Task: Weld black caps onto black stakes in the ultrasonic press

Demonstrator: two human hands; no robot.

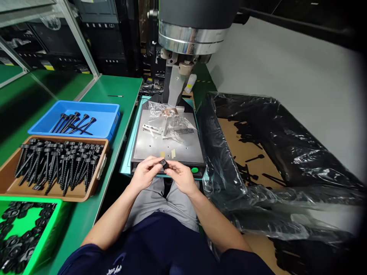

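A small black plastic part (163,163) with a rounded head is pinched between my two hands, just over the front edge of the machine's steel base plate (143,147). My left hand (147,172) grips it from the left with thumb and fingertips. From the other side, the fingers of my right hand (180,175) close on it. Whether a shaft hangs below the head I cannot tell. Behind my hands, a metal fixture (166,124) partly wrapped in clear plastic sits on the plate, under the press head (186,38).
Left, on the green table (114,86), stand a blue tray (109,109) with several black rods, a brown tray (99,164) full of ribbed black rods, and a green bin (54,225) of black round parts. Right, a plastic-lined box (226,152) holds black parts. A green button (194,170) is near my right hand.
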